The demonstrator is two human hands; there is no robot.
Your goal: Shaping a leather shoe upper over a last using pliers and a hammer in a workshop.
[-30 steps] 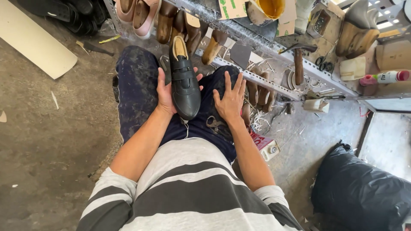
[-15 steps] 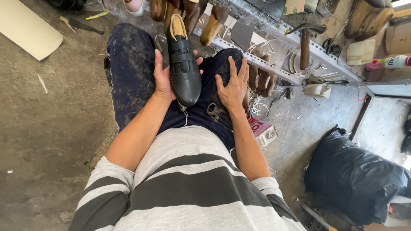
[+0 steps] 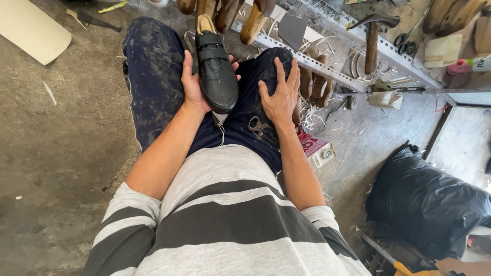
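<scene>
Black strapped shoe (image 3: 217,76) grasped in left hand (image 3: 193,87) grip, right hand (image 3: 280,97) released, flat on thigh (image 3: 258,82)

Bare floor (image 3: 56,138) left of frame: open passage. Metal rack (image 3: 348,64) upper right, black bag (image 3: 429,204) lower right block.

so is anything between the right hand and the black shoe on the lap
Nothing visible. The right hand lies flat on the right thigh beside the black shoe, with only bare dark trouser cloth in the gap. The left hand already cradles the shoe.
</scene>
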